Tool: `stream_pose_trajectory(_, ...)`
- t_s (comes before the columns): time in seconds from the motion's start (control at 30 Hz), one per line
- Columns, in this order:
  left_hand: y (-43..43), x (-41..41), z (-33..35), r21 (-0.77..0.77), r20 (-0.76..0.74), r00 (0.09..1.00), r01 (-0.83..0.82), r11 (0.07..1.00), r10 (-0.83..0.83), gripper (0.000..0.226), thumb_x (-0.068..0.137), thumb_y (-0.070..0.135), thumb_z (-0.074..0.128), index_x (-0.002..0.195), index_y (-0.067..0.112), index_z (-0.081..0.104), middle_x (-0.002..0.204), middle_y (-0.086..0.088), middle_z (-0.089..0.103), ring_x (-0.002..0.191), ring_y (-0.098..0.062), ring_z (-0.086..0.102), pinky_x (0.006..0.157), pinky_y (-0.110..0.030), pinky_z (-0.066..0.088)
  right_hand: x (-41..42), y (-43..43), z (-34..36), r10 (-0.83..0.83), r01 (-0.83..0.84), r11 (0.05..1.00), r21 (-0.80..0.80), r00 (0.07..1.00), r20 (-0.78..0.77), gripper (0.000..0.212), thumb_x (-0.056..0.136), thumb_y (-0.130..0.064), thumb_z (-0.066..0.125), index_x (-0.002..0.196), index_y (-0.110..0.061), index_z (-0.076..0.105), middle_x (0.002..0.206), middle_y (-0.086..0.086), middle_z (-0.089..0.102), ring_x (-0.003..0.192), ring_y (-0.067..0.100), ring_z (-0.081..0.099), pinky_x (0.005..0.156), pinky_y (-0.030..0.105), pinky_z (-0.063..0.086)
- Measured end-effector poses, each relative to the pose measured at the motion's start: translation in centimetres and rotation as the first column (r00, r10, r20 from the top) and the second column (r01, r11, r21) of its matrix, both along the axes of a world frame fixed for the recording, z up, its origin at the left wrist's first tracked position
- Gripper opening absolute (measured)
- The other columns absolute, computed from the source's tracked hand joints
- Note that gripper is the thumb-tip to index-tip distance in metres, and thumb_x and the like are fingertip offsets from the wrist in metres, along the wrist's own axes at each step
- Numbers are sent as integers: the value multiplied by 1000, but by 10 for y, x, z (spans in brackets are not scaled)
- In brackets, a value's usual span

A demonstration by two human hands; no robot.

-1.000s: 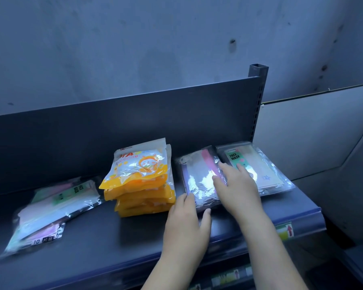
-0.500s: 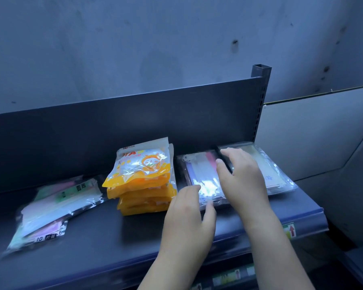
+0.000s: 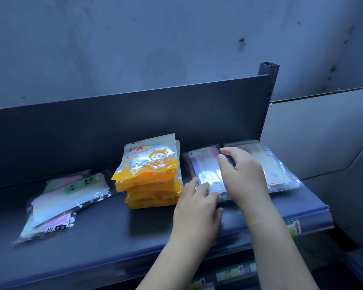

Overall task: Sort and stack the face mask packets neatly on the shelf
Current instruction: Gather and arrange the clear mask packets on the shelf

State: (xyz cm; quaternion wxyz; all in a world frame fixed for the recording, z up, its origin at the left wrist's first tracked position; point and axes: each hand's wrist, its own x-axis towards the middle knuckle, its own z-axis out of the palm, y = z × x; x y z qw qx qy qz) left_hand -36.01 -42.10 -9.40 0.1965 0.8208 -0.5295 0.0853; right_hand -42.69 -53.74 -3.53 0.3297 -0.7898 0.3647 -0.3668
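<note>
On the dark shelf (image 3: 105, 243) stands a stack of several orange mask packets (image 3: 150, 174). Right of it lies a clear packet of pastel masks (image 3: 203, 166), and further right a clear pile of packets with a star print (image 3: 275, 170). My left hand (image 3: 197, 208) lies flat at the near edge of the pastel packet, fingers straight and touching it. My right hand (image 3: 243, 174) hovers over the gap between the two clear piles, fingers straight, covering part of both. A loose, untidy pile of clear packets (image 3: 65, 197) lies at the left.
The shelf's dark back panel (image 3: 113, 126) rises behind the packets, with an upright post (image 3: 267, 101) at its right end. A price strip with arrow labels (image 3: 296, 227) runs along the front edge. A lower shelf edge (image 3: 228, 275) shows below.
My right hand has moved from resting on the pastel packet to further back, between the two clear piles. My left hand has slid forward to the packet's near edge.
</note>
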Motion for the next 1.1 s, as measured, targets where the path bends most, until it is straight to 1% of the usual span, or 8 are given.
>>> stream_pose_trajectory(0.1, -1, 1, 1, -23, 38, 999, -1, 1000, 2, 31, 85, 39, 58, 101, 15, 70, 117, -2, 69, 135, -36, 51, 104, -43, 50, -2, 3, 0, 4, -4, 1000, 15, 1000, 0, 27, 103, -31, 55, 125, -23, 69, 122, -11, 68, 113, 12, 60, 97, 37, 50)
stream_pose_trajectory(0.3, 19, -3, 42, -209, 60, 998, 15, 978, -3, 36, 94, 38, 54, 116, 12, 67, 131, -4, 64, 144, -34, 41, 119, -38, 34, -6, 13, 11, 20, -13, 996, -93, 997, 80, 28, 103, -32, 56, 126, -23, 69, 117, -15, 67, 116, 8, 59, 98, 31, 49)
stream_pose_trajectory(0.43, 44, 19, 66, -265, 43, 995, -75, 961, 90, 44, 97, 41, 51, 127, 12, 65, 136, -4, 62, 145, -32, 40, 121, -44, 31, 2, 32, 20, 78, -61, 978, -198, 994, 81, 40, 102, -40, 50, 132, -19, 67, 132, -6, 68, 134, 15, 55, 112, 37, 45)
stream_pose_trajectory(0.57, 81, 59, 79, -307, -59, 981, -192, 932, 183, 50, 94, 45, 51, 129, 13, 65, 137, -3, 63, 141, -29, 42, 122, -39, 28, 23, 76, 30, 176, -149, 928, -340, 983, 48, 40, 101, -35, 52, 130, -11, 67, 133, 6, 67, 137, 20, 48, 118, 23, 28)
stream_pose_trajectory(0.7, 131, 105, 81, -289, -167, 931, -360, 887, 323, 50, 94, 46, 50, 131, 14, 64, 141, -2, 61, 146, -27, 38, 122, -40, 28, 64, 135, 36, 316, -310, 880, -361, 948, -44, 46, 101, -37, 51, 136, -11, 64, 143, 5, 62, 143, 21, 44, 121, 35, 33)
stream_pose_trajectory(0.8, 172, 138, 74, -230, -288, 854, -502, 834, 434, 51, 95, 43, 54, 138, 15, 60, 150, 0, 54, 151, -21, 27, 118, -37, 27, 100, 177, 34, 409, -425, 852, -305, 905, -119, 49, 103, -39, 49, 144, -14, 58, 154, 2, 54, 153, 18, 33, 124, 32, 28)
stream_pose_trajectory(0.97, 241, 200, 62, -73, -377, 769, -581, 811, 517, 55, 94, 45, 53, 142, 19, 55, 155, 3, 47, 151, -20, 26, 119, -39, 30, 161, 240, 32, 516, -541, 836, -99, 834, -196, 50, 106, -41, 49, 152, -21, 48, 159, -7, 44, 155, 11, 23, 120, 22, 21)
stream_pose_trajectory(1.1, 282, 249, 45, 89, -470, 692, -581, 809, 548, 55, 94, 42, 57, 144, 19, 53, 147, 2, 53, 134, -23, 48, 109, -43, 43, 221, 285, 9, 483, -422, 874, 239, 709, -515, 56, 101, -60, 40, 138, -19, 49, 146, 7, 48, 136, 36, 42, 113, 48, 36)
